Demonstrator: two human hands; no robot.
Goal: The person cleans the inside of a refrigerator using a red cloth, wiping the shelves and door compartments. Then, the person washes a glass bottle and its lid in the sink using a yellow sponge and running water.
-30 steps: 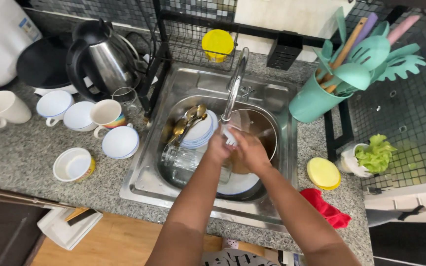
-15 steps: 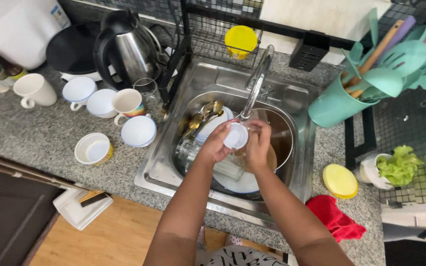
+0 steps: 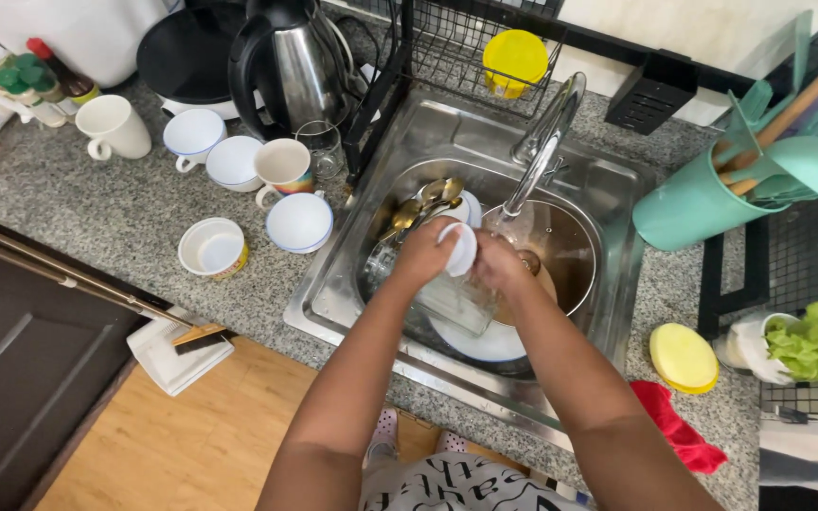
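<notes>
Both my hands are over the steel sink (image 3: 333, 293), under the tap (image 3: 542, 151). My left hand (image 3: 423, 254) and my right hand (image 3: 502, 265) grip a small white cup (image 3: 459, 248) between them. Under the hands lie a clear glass container (image 3: 452, 301), a white plate (image 3: 485, 343) and a metal pan (image 3: 560, 248). Gold spoons (image 3: 418, 206) stand in a bowl at the sink's left side.
Several white cups and bowls (image 3: 239, 170) sit on the granite counter on the left, beside a steel kettle (image 3: 291, 66). A teal utensil holder (image 3: 702, 199), a yellow lid (image 3: 684, 358) and a red cloth (image 3: 679, 431) are on the right. A black dish rack (image 3: 456, 47) stands behind the sink.
The view has drifted left and closer. My hands stay over the sink and have turned the white cup between them.
</notes>
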